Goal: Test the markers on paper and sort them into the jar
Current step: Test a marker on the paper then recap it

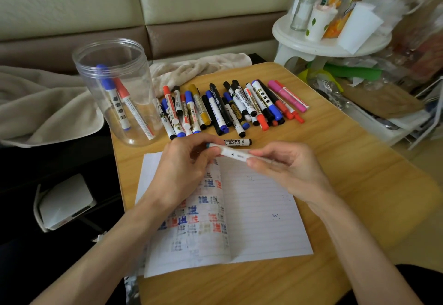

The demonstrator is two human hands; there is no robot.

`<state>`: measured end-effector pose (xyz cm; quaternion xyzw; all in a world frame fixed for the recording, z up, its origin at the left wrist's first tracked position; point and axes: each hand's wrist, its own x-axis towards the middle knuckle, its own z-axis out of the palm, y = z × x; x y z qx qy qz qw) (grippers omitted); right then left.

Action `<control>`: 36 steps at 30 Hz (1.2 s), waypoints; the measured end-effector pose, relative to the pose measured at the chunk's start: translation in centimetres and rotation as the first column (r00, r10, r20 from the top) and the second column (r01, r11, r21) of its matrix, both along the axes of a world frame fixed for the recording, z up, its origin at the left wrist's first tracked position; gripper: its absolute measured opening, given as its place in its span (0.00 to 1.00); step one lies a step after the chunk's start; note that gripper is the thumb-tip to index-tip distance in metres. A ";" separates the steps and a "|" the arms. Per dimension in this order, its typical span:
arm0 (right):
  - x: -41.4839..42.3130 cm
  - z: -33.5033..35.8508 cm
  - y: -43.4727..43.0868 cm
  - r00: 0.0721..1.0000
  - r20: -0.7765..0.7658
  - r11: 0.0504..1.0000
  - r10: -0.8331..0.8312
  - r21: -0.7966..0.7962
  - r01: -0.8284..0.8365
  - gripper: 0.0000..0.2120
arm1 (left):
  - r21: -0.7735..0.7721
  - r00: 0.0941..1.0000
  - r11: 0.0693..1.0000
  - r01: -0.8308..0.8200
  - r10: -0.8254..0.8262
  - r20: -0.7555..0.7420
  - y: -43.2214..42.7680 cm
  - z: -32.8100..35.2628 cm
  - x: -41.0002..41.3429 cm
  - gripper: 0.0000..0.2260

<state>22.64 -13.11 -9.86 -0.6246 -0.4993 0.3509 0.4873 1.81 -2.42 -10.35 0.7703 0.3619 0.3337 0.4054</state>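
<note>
Marker (236,154) pinched endwise by my left hand (184,167) and right hand (287,173) over paper (263,211); jar (92,89) beyond the left

I have the left forearm (107,244) and the right forearm (354,244) both reaching in bare from the near edge, angled toward each other so the hands meet mid-scene. My left hand (184,163) shows its back to me, fingers curled, the tips pinching the left end of a white marker (236,155). My right hand (290,173) sits just to the right, thumb on the near side and forefinger on the far side, pinching the other end. The hands are close but apart.
</note>
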 end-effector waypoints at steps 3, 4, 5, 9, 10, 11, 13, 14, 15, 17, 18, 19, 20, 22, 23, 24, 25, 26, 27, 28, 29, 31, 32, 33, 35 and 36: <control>-0.1 -0.6 0.1 0.989 0.145 1.000 0.004 -0.013 -0.002 0.11 | 0.053 0.997 0.998 0.046 -0.043 -0.064 0.1 -0.3 0.7 0.08; -0.2 -0.7 0.0 0.983 0.184 1.000 0.002 -0.014 0.001 0.12 | 0.063 0.995 0.996 0.064 -0.059 -0.077 0.1 -0.4 0.9 0.09; -0.3 -0.7 -0.1 0.976 0.216 1.000 0.006 -0.014 -0.003 0.12 | 0.081 0.993 0.993 0.083 -0.076 -0.088 -0.1 -0.3 1.0 0.10; 1.2 -1.0 -0.4 0.952 0.261 0.986 -0.160 0.005 0.165 0.08 | 0.200 0.994 0.975 0.095 -0.081 -0.076 -0.5 -0.3 1.5 0.17; 2.1 -1.3 -0.5 0.922 0.287 0.964 -0.259 0.019 0.265 0.08 | 0.240 0.994 0.967 0.084 -0.066 -0.082 -0.5 -0.4 1.6 0.16; 3.0 -1.7 -0.7 0.877 0.320 0.929 -0.359 0.033 0.368 0.07 | 0.276 0.994 0.958 0.075 -0.050 -0.099 -0.5 -0.5 1.7 0.14; 5.1 -2.4 -1.3 0.769 0.391 0.845 -0.505 0.040 0.534 0.07 | 0.323 0.991 0.944 0.074 -0.032 -0.133 -0.5 -0.7 2.0 0.12; 5.9 -2.7 -1.7 0.723 0.432 0.811 -0.539 0.034 0.584 0.08 | 0.333 0.989 0.940 0.079 -0.033 -0.141 -0.5 -0.7 2.1 0.12; 6.7 -2.9 -2.0 0.678 0.481 0.785 -0.556 0.037 0.618 0.09 | 0.341 0.989 0.936 0.082 -0.035 -0.143 -0.5 -0.8 2.3 0.11; 7.9 -3.2 -2.7 0.593 0.561 0.750 -0.578 0.078 0.657 0.11 | 0.363 0.990 0.928 0.081 -0.033 -0.138 -0.5 -0.8 2.5 0.10; 8.3 -3.3 -2.9 0.564 0.579 0.738 -0.588 0.100 0.667 0.12 | 0.377 0.991 0.923 0.075 -0.026 -0.133 -0.5 -0.8 2.7 0.09; 8.7 -3.5 -3.1 0.549 0.583 0.729 -0.599 0.114 0.675 0.13 | 0.389 0.991 0.919 0.067 -0.018 -0.129 -0.5 -0.9 2.7 0.09; 8.9 -3.6 -3.2 0.545 0.576 0.723 -0.609 0.120 0.681 0.12 | 0.397 0.992 0.916 0.061 -0.012 -0.126 -0.4 -0.9 2.8 0.09; 9.3 -3.9 -3.2 0.533 0.572 0.710 -0.623 0.128 0.693 0.10 | 0.406 0.992 0.912 0.055 -0.006 -0.123 -0.5 -1.0 3.0 0.09; 9.5 -4.1 -3.2 0.526 0.577 0.704 -0.625 0.125 0.699 0.09 | 0.409 0.993 0.911 0.054 -0.005 -0.122 -0.6 -1.0 3.0 0.09; 9.6 -4.1 -3.1 0.522 0.581 0.702 -0.624 0.123 0.702 0.09 | 0.413 0.993 0.909 0.054 -0.004 -0.121 -0.6 -1.0 3.0 0.09; 9.6 -4.2 -3.1 0.519 0.585 0.701 -0.623 0.124 0.703 0.09 | 0.418 0.993 0.907 0.054 -0.003 -0.121 -0.7 -0.9 3.0 0.09; 9.6 -4.2 -3.0 0.514 0.590 0.703 -0.622 0.131 0.699 0.09 | 0.421 0.993 0.906 0.053 -0.002 -0.121 -0.7 -0.9 3.0 0.09; 9.6 -4.3 -3.0 0.506 0.598 0.704 -0.622 0.143 0.696 0.10 | 0.420 0.993 0.906 0.051 0.000 -0.120 -0.6 -0.9 2.9 0.09; 9.5 -4.3 -2.9 0.493 0.611 0.704 -0.620 0.156 0.692 0.11 | 0.418 0.993 0.907 0.048 0.001 -0.117 -0.6 -0.9 2.9 0.09; 9.3 -4.2 -2.8 0.479 0.624 0.705 -0.617 0.167 0.690 0.12 | 0.418 0.994 0.907 0.043 0.005 -0.113 -0.6 -0.9 2.9 0.09; 8.9 -4.0 -2.5 0.466 0.638 0.705 -0.613 0.176 0.687 0.14 | 0.422 0.994 0.906 0.035 0.012 -0.109 -0.4 -0.8 2.9 0.09; 8.6 -3.8 -2.2 0.470 0.637 0.712 -0.611 0.182 0.679 0.15 | 0.420 0.994 0.907 0.034 0.012 -0.106 -0.3 -0.8 2.9 0.10; 8.3 -3.6 -1.8 0.481 0.632 0.723 -0.608 0.190 0.664 0.16 | 0.412 0.995 0.911 0.034 0.008 -0.101 -0.2 -0.7 3.0 0.10; 7.9 -3.2 -0.6 0.518 0.612 0.753 -0.598 0.207 0.625 0.16 | 0.394 0.996 0.918 0.039 -0.004 -0.091 -0.1 -0.6 3.2 0.09; 7.9 -3.0 0.1 0.534 0.603 0.766 -0.592 0.214 0.607 0.15 | 0.390 0.996 0.920 0.044 -0.009 -0.091 -0.1 -0.6 3.3 0.09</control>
